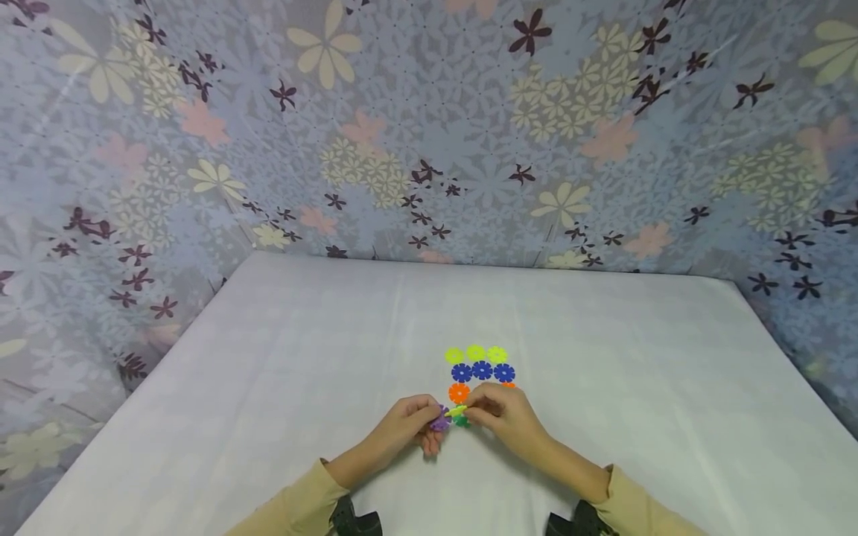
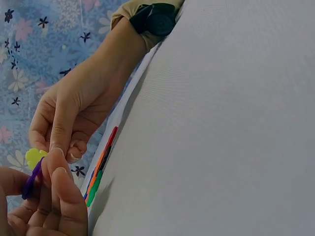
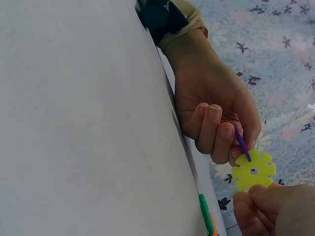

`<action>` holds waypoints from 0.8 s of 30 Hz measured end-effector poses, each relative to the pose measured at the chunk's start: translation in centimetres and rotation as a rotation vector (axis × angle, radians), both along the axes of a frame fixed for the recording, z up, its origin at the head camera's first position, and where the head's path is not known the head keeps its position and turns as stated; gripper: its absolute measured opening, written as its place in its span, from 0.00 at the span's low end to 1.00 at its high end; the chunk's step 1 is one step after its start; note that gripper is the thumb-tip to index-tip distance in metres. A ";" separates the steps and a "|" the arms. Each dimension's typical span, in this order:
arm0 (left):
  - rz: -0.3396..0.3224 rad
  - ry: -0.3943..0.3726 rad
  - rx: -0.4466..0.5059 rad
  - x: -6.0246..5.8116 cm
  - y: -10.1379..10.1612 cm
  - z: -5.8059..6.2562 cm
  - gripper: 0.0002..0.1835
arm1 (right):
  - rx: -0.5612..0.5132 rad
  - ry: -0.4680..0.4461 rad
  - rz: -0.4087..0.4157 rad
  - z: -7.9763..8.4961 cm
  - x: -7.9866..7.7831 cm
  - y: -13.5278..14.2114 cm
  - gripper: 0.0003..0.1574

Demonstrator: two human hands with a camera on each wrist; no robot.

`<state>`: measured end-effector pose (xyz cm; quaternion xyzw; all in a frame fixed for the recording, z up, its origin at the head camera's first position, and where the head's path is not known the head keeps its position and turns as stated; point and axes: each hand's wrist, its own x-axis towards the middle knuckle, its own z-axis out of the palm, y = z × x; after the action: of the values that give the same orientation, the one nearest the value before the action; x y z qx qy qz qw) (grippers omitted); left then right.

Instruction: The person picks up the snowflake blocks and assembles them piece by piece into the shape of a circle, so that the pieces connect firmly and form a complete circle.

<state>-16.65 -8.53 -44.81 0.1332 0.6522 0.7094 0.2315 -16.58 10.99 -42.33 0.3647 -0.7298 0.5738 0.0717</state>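
In the head view my left hand [image 1: 402,428] pinches a purple notched plastic disc [image 1: 440,422] between thumb and fingers. My right hand [image 1: 512,423] pinches a yellow notched disc [image 1: 457,411] by its edge. The yellow disc [image 3: 254,170] faces the right wrist view, showing its centre hole and slotted rim. There the purple disc [image 3: 242,145] stands edge-on, its end meeting the yellow rim at a notch; how deep it sits I cannot tell. Fingers partly cover the purple disc [image 2: 32,181] in the left wrist view. Below the hands lies a green disc [image 1: 461,420], partly hidden.
Beyond the hands, flat discs lie in rows on the white-covered table [image 1: 322,335]: yellow-green discs [image 1: 476,352] farthest, blue discs [image 1: 482,370] nearer, then orange discs [image 1: 459,393], partly covered by the right hand. A flower-patterned cloth [image 1: 429,134] hangs behind the table.
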 end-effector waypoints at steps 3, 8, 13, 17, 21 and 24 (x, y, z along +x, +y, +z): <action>-0.002 -0.008 -0.009 0.0 0.0 0.0 0.10 | -0.023 -0.018 0.011 -0.3 -0.1 0.1 0.10; -0.020 -0.009 -0.029 0.0 0.0 0.0 0.10 | -0.037 -0.004 0.015 -1.8 -0.8 0.4 0.11; -0.051 -0.005 -0.046 0.2 0.1 -0.1 0.11 | 0.079 0.130 -0.099 -2.9 -1.1 0.9 0.11; -0.041 0.020 -0.081 0.2 -0.2 0.0 0.10 | 0.243 0.304 -0.238 -2.9 -1.3 0.9 0.11; -0.042 0.090 -0.127 0.0 -0.5 0.3 0.10 | 0.363 0.361 -0.260 -2.9 -1.4 0.9 0.09; -0.054 0.107 -0.114 -0.2 -0.6 0.2 0.10 | 0.417 0.375 -0.225 -3.1 -1.4 1.0 0.09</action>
<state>-16.82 -9.13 -44.61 0.1751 0.6992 0.6565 0.2225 -18.02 11.96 -45.43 0.3880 -0.8418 0.3225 0.1919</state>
